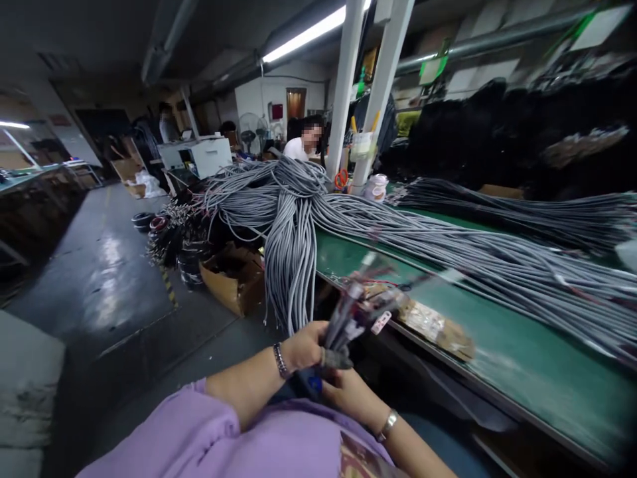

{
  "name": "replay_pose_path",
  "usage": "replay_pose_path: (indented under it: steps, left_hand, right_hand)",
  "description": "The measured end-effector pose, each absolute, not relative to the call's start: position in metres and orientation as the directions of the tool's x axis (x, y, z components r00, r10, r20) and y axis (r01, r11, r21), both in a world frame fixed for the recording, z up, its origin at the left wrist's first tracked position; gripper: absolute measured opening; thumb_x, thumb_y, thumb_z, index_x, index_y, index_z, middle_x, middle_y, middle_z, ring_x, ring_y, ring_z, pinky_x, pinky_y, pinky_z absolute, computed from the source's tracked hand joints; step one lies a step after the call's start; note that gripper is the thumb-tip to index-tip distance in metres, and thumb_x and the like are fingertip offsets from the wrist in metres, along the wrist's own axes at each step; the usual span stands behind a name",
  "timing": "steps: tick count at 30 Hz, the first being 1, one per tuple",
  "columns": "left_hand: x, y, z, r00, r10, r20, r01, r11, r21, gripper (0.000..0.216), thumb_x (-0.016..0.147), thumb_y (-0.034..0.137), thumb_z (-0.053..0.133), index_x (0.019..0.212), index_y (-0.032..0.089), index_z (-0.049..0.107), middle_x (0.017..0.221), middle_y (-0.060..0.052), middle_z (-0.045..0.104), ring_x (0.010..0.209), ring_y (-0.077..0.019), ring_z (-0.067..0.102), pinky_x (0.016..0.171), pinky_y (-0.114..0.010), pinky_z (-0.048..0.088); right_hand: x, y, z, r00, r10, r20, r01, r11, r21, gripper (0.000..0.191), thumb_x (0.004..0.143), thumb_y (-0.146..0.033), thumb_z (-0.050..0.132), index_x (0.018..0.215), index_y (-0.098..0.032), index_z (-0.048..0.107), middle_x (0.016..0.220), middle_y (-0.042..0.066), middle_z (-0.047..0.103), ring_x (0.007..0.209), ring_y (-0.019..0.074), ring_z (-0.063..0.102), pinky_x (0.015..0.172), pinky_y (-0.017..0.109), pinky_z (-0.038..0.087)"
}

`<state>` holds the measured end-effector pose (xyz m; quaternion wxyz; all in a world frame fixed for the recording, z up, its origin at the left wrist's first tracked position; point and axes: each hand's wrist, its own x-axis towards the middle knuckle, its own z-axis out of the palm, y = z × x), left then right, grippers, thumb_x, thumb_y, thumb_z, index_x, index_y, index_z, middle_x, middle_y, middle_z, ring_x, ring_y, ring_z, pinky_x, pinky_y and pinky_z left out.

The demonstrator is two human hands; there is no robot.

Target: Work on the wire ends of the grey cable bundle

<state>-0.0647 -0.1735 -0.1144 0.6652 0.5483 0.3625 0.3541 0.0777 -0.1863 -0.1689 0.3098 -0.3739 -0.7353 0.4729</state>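
My left hand [302,346] is closed around a bundle of grey cable ends [348,322] with coloured wires and small tags, held upright in front of my lap. Just below it, my right hand [351,393] grips the lower part of the same bundle, and something small and blue [313,383] shows between the hands. The bundle is blurred by motion. Both wrists carry bracelets. The edge of the green workbench [497,362] is just to the right of my hands.
A large heap of long grey cables [348,219] covers the bench and hangs over its left end. Brown packets [432,326] lie near the bench edge. An open cardboard box [233,275] and black coils [172,242] stand on the floor. A seated person [304,143] works farther back.
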Motion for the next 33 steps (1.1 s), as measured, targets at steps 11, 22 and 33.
replay_pose_path:
  steps: [11,22,33]
  left_hand:
    - [-0.065,-0.173,-0.150,0.278,0.956,-0.096,-0.295,0.180,0.938,0.068,0.034,0.036,0.095,0.088,0.013,0.060,0.070,0.003,0.062,0.056,-0.0094,0.055,0.052,-0.023,0.049]
    - [-0.052,-0.172,-0.154,0.238,0.971,-0.027,-0.349,0.111,0.931,0.057,0.043,0.027,0.094,0.089,0.014,0.062,0.075,0.001,0.066,0.063,-0.0106,0.058,0.060,-0.023,0.050]
    - [-0.049,-0.164,-0.154,0.441,0.888,-0.133,-0.282,0.278,0.919,0.061,0.037,0.025,0.095,0.091,0.013,0.070,0.081,-0.004,0.070,0.073,-0.0165,0.064,0.072,-0.029,0.050]
  right_hand:
    - [0.096,-0.187,-0.145,-0.384,0.911,0.154,-0.132,0.111,-0.985,0.044,0.082,-0.032,0.061,0.126,-0.026,0.063,0.125,0.007,0.066,0.114,0.0271,0.060,0.106,0.044,0.041]
    - [0.099,-0.188,-0.133,-0.279,0.941,0.193,-0.129,0.163,-0.978,0.030,0.086,-0.037,0.057,0.109,-0.022,0.068,0.103,0.005,0.072,0.089,0.0230,0.063,0.080,0.034,0.052]
    - [0.103,-0.184,-0.139,-0.023,0.970,0.243,0.116,0.244,-0.963,0.031,0.081,-0.050,0.064,0.081,-0.019,0.063,0.075,0.005,0.068,0.071,0.0211,0.059,0.069,0.033,0.049]
